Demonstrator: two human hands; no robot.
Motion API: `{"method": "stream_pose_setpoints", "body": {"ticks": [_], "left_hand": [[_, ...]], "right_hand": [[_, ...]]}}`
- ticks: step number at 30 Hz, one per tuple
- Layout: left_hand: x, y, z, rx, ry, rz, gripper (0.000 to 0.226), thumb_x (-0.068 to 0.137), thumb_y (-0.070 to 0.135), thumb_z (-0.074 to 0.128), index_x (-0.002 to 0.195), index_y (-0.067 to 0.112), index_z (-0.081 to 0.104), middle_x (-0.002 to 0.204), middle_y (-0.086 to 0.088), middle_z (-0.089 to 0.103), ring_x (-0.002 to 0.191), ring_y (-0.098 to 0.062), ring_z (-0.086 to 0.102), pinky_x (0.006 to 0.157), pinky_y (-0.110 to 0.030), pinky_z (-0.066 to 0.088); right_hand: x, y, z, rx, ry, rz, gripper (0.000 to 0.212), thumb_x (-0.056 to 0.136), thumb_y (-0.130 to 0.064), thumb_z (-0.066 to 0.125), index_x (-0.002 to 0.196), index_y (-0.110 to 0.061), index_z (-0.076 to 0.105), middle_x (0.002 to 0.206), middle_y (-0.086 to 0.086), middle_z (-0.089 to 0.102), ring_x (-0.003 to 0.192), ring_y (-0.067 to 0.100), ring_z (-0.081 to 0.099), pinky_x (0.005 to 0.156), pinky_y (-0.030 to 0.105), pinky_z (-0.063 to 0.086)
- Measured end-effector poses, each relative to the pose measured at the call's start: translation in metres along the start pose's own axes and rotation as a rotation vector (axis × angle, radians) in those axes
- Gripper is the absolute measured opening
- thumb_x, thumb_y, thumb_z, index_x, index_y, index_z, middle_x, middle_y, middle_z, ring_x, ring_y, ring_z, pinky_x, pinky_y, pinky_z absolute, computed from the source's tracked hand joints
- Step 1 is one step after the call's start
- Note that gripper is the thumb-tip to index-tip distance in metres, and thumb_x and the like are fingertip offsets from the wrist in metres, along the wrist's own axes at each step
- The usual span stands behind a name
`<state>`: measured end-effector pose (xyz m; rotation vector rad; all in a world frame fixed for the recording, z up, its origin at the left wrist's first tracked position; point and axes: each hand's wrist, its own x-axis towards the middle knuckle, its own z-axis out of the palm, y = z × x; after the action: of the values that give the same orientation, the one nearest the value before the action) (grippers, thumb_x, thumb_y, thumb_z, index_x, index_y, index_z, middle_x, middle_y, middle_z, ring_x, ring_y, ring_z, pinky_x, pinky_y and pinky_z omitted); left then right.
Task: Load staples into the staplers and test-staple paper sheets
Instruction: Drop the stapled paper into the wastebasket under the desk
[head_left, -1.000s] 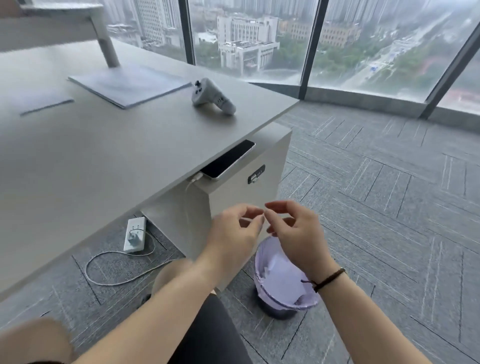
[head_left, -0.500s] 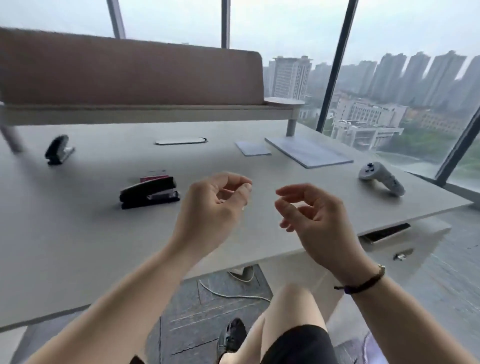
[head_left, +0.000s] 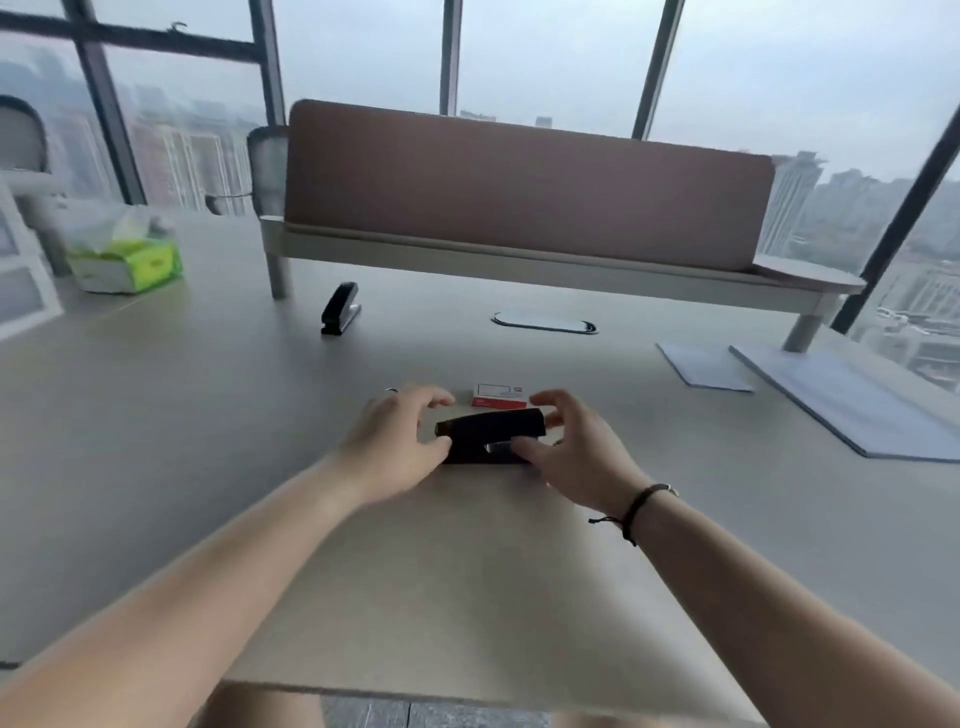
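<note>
Both hands at the black stapler, mid-table.
The left hand (head_left: 397, 441) and right hand (head_left: 574, 452) flank the near stapler (head_left: 491, 434), fingers curled at its ends; firm grip cannot be told. Staple box (head_left: 500, 396) lies just behind. Second stapler (head_left: 340, 307) sits toward the far edge; paper sheets (head_left: 852, 402) by the right edge.

Both hands are now closing in on the black stapler (head_left: 488, 435) on the desk; half a second ago they hung empty before it. The left hand (head_left: 397, 441) is touching its rear end, the right hand (head_left: 574, 451) its front.
</note>
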<state>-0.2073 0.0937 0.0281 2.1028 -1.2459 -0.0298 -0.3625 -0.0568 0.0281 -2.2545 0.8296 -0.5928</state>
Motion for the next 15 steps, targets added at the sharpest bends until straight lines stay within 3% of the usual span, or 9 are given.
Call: {"method": "stream_pose_setpoints", "body": {"ticks": [3,5,7,10,12,15], "left_hand": [[0.011,-0.013,0.007,-0.06,-0.04,0.006,0.035,0.078,0.017,0.072,0.109,0.031,0.066,0.1,0.011,0.068,0.081,-0.009,0.063,0.077,-0.027,0.051],[0.015,-0.02,0.008,-0.085,-0.033,0.011,0.032,0.076,0.014,0.073,0.101,0.032,0.067,0.094,0.012,0.07,0.07,-0.001,0.061,0.072,-0.021,0.052],[0.018,-0.023,0.007,-0.088,-0.041,0.015,0.031,0.076,0.015,0.073,0.099,0.033,0.066,0.09,0.015,0.069,0.067,0.002,0.06,0.067,-0.013,0.049],[0.023,-0.028,0.0,-0.052,-0.082,0.018,0.032,0.077,0.017,0.074,0.1,0.035,0.063,0.085,0.02,0.064,0.066,-0.002,0.059,0.068,-0.021,0.051],[0.028,-0.033,-0.006,-0.012,-0.092,0.008,0.032,0.077,0.018,0.075,0.1,0.036,0.061,0.085,0.019,0.062,0.066,-0.004,0.058,0.069,-0.025,0.05],[0.036,-0.047,-0.018,0.05,-0.081,-0.03,0.031,0.078,0.021,0.075,0.1,0.036,0.059,0.085,0.015,0.062,0.07,-0.003,0.057,0.065,-0.018,0.045]], "right_hand": [[0.015,0.003,0.009,-0.002,0.013,-0.023,0.032,0.079,-0.033,0.073,0.108,-0.032,0.06,0.098,-0.008,0.066,0.072,0.017,0.062,0.073,0.03,0.053],[0.021,0.005,0.011,0.007,0.007,-0.049,0.028,0.078,-0.031,0.074,0.103,-0.035,0.061,0.094,-0.011,0.066,0.069,0.014,0.063,0.07,0.029,0.053],[0.028,0.006,0.01,0.015,-0.026,-0.062,0.032,0.077,-0.029,0.075,0.106,-0.035,0.062,0.096,-0.011,0.067,0.066,0.014,0.065,0.067,0.028,0.053],[0.042,0.008,0.005,-0.045,-0.084,-0.115,0.041,0.078,-0.017,0.072,0.116,-0.03,0.06,0.102,-0.014,0.064,0.06,0.01,0.06,0.06,0.019,0.045],[0.056,0.008,0.003,-0.121,-0.068,-0.145,0.044,0.08,-0.01,0.066,0.119,-0.03,0.058,0.103,-0.014,0.061,0.065,0.01,0.055,0.062,0.018,0.039],[0.082,0.01,0.007,-0.19,-0.038,-0.128,0.043,0.083,-0.016,0.065,0.123,-0.029,0.057,0.123,-0.005,0.058,0.088,0.016,0.057,0.075,0.022,0.036]]}}
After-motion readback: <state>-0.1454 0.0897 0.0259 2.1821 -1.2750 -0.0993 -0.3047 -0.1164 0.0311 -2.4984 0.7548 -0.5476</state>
